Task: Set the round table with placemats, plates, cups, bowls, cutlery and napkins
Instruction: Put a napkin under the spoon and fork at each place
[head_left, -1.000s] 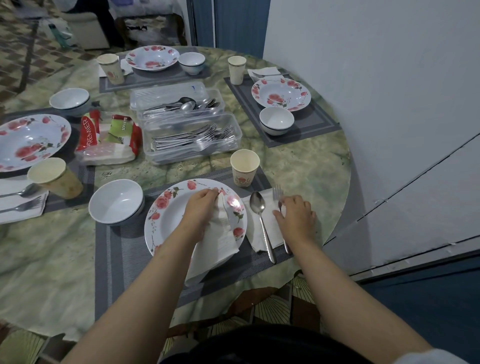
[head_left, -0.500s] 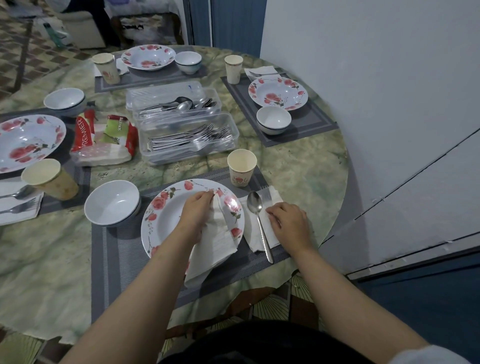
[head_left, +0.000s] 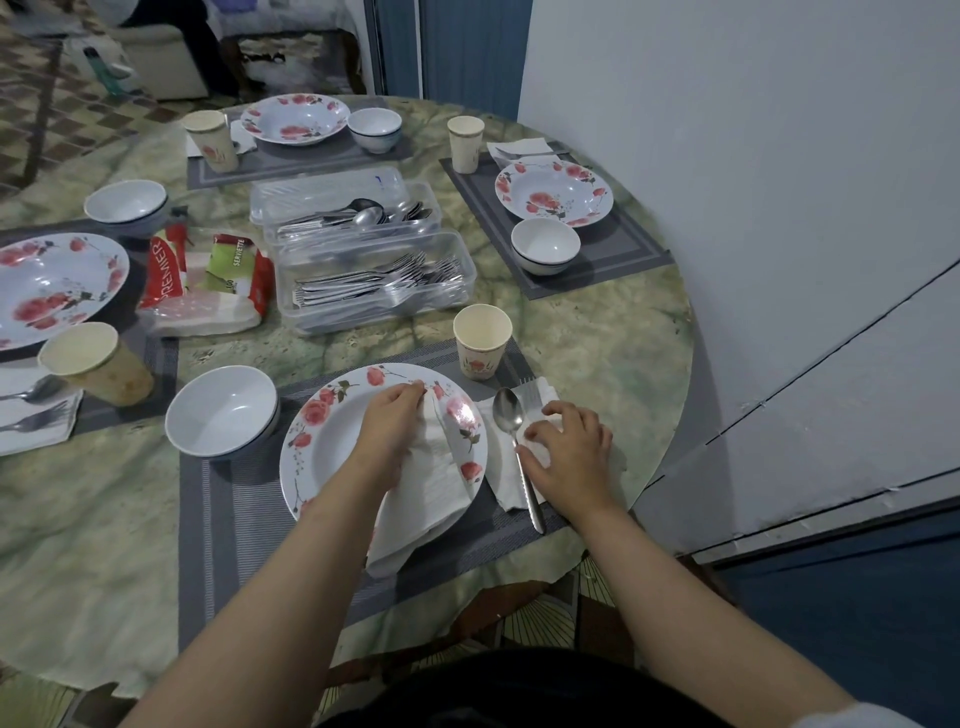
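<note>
Left hand (head_left: 392, 431) fingers pinch a napkin (head_left: 428, 483) draped over the floral plate (head_left: 332, 441); tugging could slide it. Right hand (head_left: 569, 454), at 3 o'clock, presses loosely curled fingers on the fork's napkin (head_left: 501, 478), risking nudging the spoon (head_left: 511, 431).

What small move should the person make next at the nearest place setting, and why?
Probably lift the left hand and take away the spare napkin it pinches over the plate. A napkin with spoon and fork already lies beside the plate under the right hand.
</note>
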